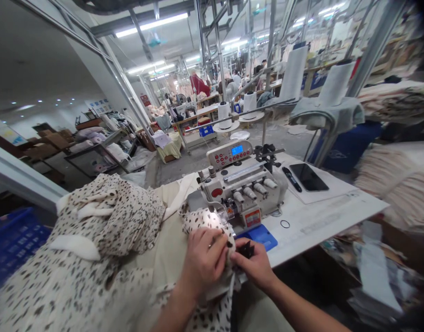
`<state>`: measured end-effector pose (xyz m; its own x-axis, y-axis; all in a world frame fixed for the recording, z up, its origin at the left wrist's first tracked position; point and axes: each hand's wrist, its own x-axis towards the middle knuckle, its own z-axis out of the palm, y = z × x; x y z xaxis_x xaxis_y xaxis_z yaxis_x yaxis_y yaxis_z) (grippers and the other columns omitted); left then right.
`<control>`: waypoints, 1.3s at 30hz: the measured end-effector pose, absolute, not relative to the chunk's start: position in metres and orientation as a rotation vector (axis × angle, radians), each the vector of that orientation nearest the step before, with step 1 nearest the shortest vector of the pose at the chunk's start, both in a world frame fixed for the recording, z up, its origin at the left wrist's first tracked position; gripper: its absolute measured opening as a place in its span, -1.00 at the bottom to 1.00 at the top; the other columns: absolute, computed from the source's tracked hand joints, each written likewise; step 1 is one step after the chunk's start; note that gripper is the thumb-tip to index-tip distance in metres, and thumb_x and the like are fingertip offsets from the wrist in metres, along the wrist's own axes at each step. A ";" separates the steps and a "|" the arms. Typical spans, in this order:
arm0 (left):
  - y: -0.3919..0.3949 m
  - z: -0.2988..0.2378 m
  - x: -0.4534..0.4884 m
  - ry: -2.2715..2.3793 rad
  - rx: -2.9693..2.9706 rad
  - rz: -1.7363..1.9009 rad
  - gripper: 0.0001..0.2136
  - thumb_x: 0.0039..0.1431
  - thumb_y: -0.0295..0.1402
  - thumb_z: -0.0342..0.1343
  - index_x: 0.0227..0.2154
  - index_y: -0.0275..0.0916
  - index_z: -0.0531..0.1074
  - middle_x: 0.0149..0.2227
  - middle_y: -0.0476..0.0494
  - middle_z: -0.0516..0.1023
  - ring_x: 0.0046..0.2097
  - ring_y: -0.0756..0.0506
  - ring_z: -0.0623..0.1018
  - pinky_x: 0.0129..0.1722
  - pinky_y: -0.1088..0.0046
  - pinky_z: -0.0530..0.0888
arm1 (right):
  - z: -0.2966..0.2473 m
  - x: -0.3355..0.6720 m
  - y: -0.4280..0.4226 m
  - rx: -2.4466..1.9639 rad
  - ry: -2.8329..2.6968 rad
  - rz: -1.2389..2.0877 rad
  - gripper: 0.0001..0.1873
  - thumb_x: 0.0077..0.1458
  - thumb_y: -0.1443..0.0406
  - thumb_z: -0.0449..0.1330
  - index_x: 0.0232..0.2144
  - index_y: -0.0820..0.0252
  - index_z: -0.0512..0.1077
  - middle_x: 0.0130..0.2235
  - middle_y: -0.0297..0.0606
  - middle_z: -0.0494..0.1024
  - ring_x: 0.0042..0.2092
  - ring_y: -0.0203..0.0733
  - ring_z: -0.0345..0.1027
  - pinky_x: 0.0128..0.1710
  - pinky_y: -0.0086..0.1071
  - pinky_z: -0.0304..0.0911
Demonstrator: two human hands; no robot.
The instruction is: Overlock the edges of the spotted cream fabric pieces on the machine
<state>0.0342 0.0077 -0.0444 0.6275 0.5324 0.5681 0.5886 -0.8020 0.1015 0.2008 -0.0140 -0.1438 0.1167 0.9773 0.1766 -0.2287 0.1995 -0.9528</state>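
The right grip (253,265) has thumb and fingertips pinching the edge of a spotted cloth (201,219) just in front of the overlock sewing machine (239,189), with a small black object (245,249), too unclear to name, tucked among the fingers. The left grip (203,256) lies on the same cloth, fingers bent and close together; whether its thumb closes underneath, I cannot tell. The cloth runs up to the machine's near left end, and its lower part hangs down nearer the wearer. It should prove light, limp and soft, hard to break but quick to ruck or slide out of line, so the best hold is a light pinch along the edge, with a flat palm steadying the layers. Its face is cream with irregular dark flecks, apparently a smooth weave or knit. Left of the machine swells a crumpled heap of matching fabric (129,216), carrying curved, plain white fabric pieces (75,247) that look thicker. At the machine's near right foot lies a smooth blue plate (265,236); to its right, the hard, pale surface (322,230) bears a thin black ring (285,224), a marker pen (292,179) and a glossy smartphone (309,177). Behind the machine stand tapering white thread cones (294,71).
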 end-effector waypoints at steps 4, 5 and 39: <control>-0.033 -0.073 0.009 -1.086 -2.697 -1.002 -0.72 0.19 -0.54 0.08 -0.05 -0.22 0.47 -0.13 -0.26 0.47 -0.08 -0.18 0.47 -0.09 0.23 0.43 | -0.133 0.204 -0.016 -0.972 -1.212 1.104 -0.69 -0.02 0.10 0.41 -0.50 0.19 0.46 -0.52 -0.36 0.44 -0.47 -0.27 0.27 -0.43 -0.40 0.24; -0.043 -0.080 0.000 -1.130 -2.704 -0.978 -0.75 0.19 -0.54 0.08 -0.08 -0.22 0.47 -0.15 -0.25 0.47 -0.11 -0.18 0.48 -0.11 0.25 0.44 | -0.131 0.205 -0.017 -0.969 -1.213 1.124 -0.68 0.00 0.10 0.39 -0.52 0.19 0.43 -0.53 -0.38 0.41 -0.47 -0.28 0.25 -0.45 -0.41 0.23; -0.108 -0.186 0.031 -1.644 -3.071 -1.184 -0.83 0.17 -0.47 0.06 -0.18 -0.19 0.41 -0.27 -0.18 0.54 -0.25 -0.11 0.55 -0.23 0.40 0.48 | -0.145 0.213 -0.015 -0.730 -0.703 1.659 -0.68 -0.14 0.16 0.47 -0.42 0.19 0.46 -0.60 -0.44 0.48 -0.73 -0.44 0.14 -0.78 -0.57 0.06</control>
